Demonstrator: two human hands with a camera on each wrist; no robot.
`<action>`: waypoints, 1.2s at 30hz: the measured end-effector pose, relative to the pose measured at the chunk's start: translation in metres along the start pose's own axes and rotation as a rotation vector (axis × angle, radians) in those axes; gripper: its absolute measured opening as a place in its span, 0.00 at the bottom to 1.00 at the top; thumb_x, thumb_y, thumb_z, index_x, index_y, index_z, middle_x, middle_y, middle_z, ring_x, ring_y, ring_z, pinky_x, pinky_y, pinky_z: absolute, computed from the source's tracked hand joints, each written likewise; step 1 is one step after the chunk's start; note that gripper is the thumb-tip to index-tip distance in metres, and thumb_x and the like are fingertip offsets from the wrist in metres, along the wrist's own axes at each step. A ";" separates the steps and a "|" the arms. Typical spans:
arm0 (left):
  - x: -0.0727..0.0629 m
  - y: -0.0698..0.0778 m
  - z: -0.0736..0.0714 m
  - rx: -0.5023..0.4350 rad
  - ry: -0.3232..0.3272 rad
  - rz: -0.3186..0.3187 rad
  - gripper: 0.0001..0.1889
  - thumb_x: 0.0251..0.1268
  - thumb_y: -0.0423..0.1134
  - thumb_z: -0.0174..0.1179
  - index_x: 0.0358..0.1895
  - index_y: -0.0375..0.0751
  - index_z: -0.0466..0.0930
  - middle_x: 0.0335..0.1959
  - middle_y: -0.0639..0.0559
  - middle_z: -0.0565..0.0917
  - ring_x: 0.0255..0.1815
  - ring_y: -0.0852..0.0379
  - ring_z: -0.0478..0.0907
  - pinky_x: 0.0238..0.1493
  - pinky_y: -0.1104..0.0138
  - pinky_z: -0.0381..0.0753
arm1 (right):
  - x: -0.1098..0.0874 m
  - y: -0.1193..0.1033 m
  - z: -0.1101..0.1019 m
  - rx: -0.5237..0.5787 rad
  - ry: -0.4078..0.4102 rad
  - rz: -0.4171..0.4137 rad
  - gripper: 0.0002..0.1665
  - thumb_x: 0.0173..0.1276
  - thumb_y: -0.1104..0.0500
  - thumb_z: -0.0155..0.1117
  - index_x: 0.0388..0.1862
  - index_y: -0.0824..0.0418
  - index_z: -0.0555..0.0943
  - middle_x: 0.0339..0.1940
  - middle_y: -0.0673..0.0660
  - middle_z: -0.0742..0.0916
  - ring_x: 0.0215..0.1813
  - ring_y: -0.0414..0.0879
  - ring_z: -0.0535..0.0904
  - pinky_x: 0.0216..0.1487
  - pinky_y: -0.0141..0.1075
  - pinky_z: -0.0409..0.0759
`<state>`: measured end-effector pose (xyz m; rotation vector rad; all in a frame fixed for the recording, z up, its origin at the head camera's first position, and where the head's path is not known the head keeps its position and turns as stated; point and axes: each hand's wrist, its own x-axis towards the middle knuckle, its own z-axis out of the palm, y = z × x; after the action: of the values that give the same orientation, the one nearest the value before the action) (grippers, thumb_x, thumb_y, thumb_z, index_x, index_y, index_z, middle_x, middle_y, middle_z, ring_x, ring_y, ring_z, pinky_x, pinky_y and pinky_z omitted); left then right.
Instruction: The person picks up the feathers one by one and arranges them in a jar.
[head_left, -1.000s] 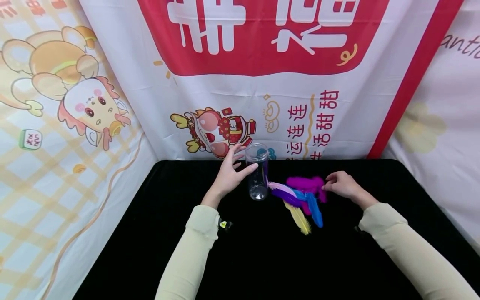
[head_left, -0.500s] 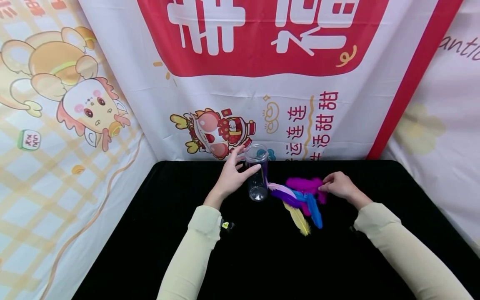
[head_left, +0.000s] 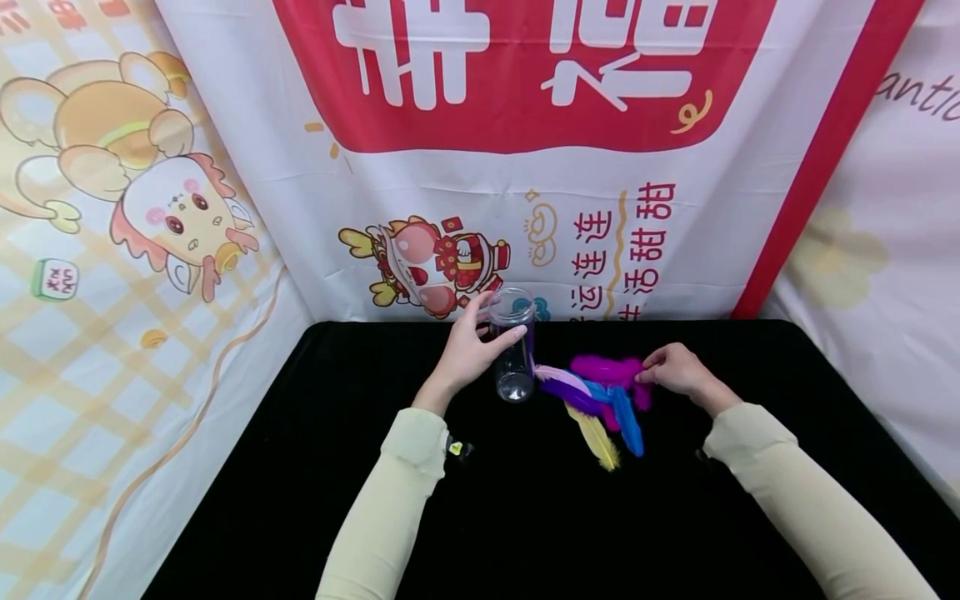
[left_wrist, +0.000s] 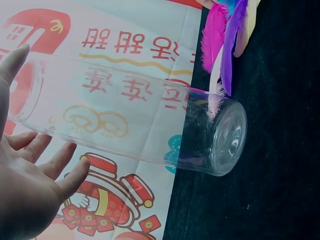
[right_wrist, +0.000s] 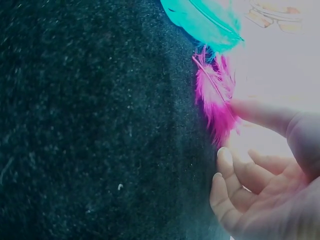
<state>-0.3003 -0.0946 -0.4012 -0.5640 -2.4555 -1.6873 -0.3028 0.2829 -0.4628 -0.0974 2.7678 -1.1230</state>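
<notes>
A clear plastic jar stands upright without a lid near the table's back edge. My left hand is cupped at its left side, thumb across the front. In the left wrist view its fingers are spread and nearly straight, tips right at the jar's wall. To the right lies a loose pile of feathers: magenta, dark purple, pale pink, blue and yellow. My right hand is at the pile's right end, thumb tip at a magenta feather, a gap showing between thumb and fingers.
The table has a black cloth. A white-and-red printed banner hangs right behind the table's back edge. Printed cloth walls stand at both sides.
My left thumb has slid slightly right across the jar's front. My right hand has shifted slightly left at the magenta feathers. The jar and pile stay in place.
</notes>
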 end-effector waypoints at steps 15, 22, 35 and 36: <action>0.001 0.003 0.004 -0.011 0.016 -0.002 0.39 0.67 0.54 0.68 0.76 0.45 0.63 0.69 0.48 0.74 0.65 0.47 0.76 0.67 0.51 0.75 | -0.003 -0.003 -0.001 0.058 -0.033 0.020 0.20 0.67 0.61 0.72 0.50 0.77 0.83 0.44 0.66 0.87 0.39 0.47 0.84 0.41 0.35 0.80; 0.003 0.003 0.006 -0.031 0.013 0.011 0.39 0.68 0.53 0.68 0.76 0.41 0.63 0.69 0.44 0.75 0.63 0.46 0.77 0.67 0.50 0.75 | 0.000 0.000 -0.001 0.081 -0.049 0.025 0.18 0.70 0.62 0.69 0.49 0.77 0.84 0.45 0.65 0.87 0.39 0.47 0.84 0.42 0.37 0.82; 0.003 0.000 0.005 -0.009 0.020 0.029 0.34 0.68 0.54 0.67 0.73 0.46 0.69 0.66 0.45 0.77 0.60 0.49 0.79 0.62 0.51 0.80 | -0.002 -0.001 -0.008 0.126 -0.092 0.016 0.16 0.72 0.61 0.67 0.49 0.75 0.85 0.39 0.59 0.88 0.35 0.44 0.83 0.37 0.41 0.83; 0.003 0.001 0.005 -0.008 0.016 0.030 0.34 0.69 0.54 0.67 0.73 0.45 0.69 0.65 0.46 0.77 0.60 0.49 0.79 0.62 0.52 0.80 | -0.003 -0.001 -0.008 0.129 -0.096 0.014 0.16 0.72 0.61 0.67 0.49 0.75 0.85 0.39 0.59 0.88 0.35 0.44 0.83 0.37 0.41 0.83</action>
<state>-0.3021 -0.0896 -0.4016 -0.5825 -2.4179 -1.6849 -0.3014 0.2887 -0.4561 -0.1137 2.6009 -1.2552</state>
